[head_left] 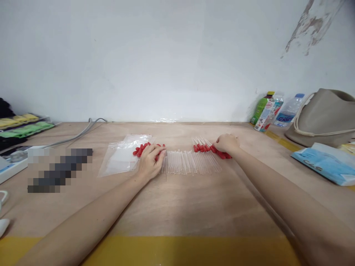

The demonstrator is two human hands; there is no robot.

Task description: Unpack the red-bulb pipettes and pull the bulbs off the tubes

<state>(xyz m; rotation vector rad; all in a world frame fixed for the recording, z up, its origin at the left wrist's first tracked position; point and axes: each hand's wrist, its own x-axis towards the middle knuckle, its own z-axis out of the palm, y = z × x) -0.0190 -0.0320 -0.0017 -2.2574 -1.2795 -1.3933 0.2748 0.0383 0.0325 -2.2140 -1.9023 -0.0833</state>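
My left hand (151, 162) lies at the left end of a row of thin clear plastic tubes (191, 162), its fingers bent and closed on a red cap (157, 158). Beside it a pile of small red caps (140, 149) rests partly on clear plastic bags (119, 157). Behind the row's right part lie several tubes with red caps (202, 148), caps toward me. My right hand (226, 143) is at the right end of this group, fingertips pinched together on a red-capped tube, mostly hidden by the hand. More red ends (224, 155) show below that hand.
Drink bottles (267, 111) and a grey-beige bag (321, 116) stand at the back right, a blue tissue pack (324, 162) nearer. To the left are a grey cable (74, 135), a blurred-out dark object (61, 170) and yellow and green items (26, 127). Yellow tape (177, 251) lines the front edge.
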